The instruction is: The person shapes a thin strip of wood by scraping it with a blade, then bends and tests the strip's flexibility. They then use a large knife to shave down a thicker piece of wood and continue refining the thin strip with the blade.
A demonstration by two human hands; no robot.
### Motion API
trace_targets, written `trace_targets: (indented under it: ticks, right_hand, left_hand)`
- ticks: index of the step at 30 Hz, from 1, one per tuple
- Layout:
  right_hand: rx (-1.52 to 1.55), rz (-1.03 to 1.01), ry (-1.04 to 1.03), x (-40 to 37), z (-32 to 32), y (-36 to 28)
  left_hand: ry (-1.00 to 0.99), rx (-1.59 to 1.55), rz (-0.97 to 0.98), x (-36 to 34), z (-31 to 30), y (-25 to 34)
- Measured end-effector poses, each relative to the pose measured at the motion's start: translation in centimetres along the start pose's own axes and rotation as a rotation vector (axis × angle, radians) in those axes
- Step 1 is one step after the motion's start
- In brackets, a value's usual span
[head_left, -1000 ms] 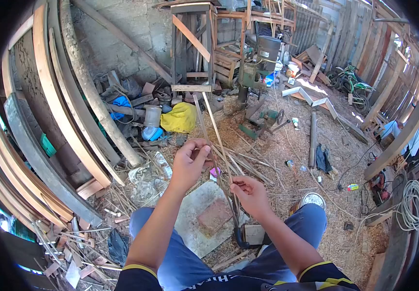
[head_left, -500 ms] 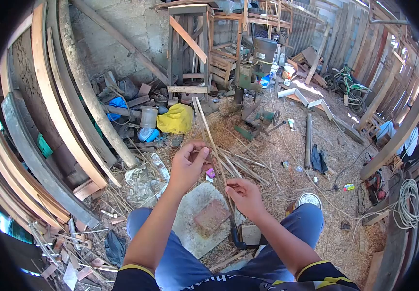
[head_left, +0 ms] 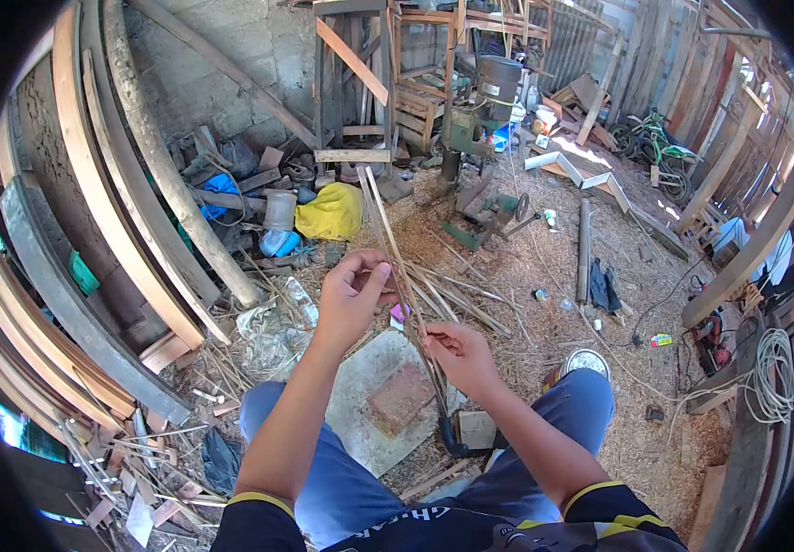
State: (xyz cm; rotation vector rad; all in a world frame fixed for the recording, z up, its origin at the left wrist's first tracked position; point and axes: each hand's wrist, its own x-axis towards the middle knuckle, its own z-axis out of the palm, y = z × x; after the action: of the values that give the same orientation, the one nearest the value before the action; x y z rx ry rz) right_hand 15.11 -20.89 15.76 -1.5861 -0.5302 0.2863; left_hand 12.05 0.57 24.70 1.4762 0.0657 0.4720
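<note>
Two long, thin wooden strips (head_left: 381,216) run side by side from beyond my hands down towards my knees. The fingers of my left hand (head_left: 349,299) are bent in a pinch at the strips' left side, partly round them. Lower down, my right hand (head_left: 464,357) grips the strips from the right with thumb and fingertips. Beneath their near end is a black curved piece (head_left: 449,437) whose kind I cannot make out. A pale flat board (head_left: 369,386) lies on the ground between my knees, with a reddish block (head_left: 402,397) on it.
More wooden strips (head_left: 471,308) lie on the shavings ahead. Beyond stand a green machine with a handwheel (head_left: 489,216) and a yellow bag (head_left: 331,212). By my right knee is a can (head_left: 586,363). Planks (head_left: 93,184) lean at left; a coiled cable (head_left: 770,382) hangs at right.
Both hands have risen slightly in the view, the right one also shifting a little left along the strips. The camera has tilted slightly.
</note>
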Motion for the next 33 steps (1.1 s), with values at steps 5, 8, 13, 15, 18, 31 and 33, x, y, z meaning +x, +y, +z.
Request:
trace_targets:
  ticks: [5, 8, 13, 15, 18, 31, 33]
  right_hand:
    - [0.025, 0.011, -0.016, 0.0, 0.1, -0.1]
    - [0.000, -0.012, -0.016, -0.1, 0.1, 0.0]
    - [-0.030, -0.031, -0.037, 0.0, 0.1, 0.1]
    - [-0.022, -0.024, -0.036, -0.1, 0.2, -0.1]
    - [-0.044, -0.025, -0.035, -0.1, 0.2, -0.6]
    - [-0.093, -0.067, -0.023, -0.4, 0.5, -1.1]
    - [-0.096, -0.078, -0.023, -0.3, 0.5, -1.0]
  left_hand:
    - [-0.008, -0.006, -0.004, 0.2, -0.4, -0.6]
    - [-0.016, -0.048, 0.000, 0.2, -0.4, -0.7]
    - [0.008, 0.006, -0.002, -0.2, 0.0, 0.1]
    - [0.013, 0.006, -0.011, -0.2, 0.0, 0.0]
    - [0.016, -0.004, -0.022, -0.1, -0.1, -0.1]
    - [-0.007, -0.002, -0.016, -0.2, 0.0, -0.2]
    - [-0.014, -0.001, -0.019, -0.2, -0.1, -0.1]
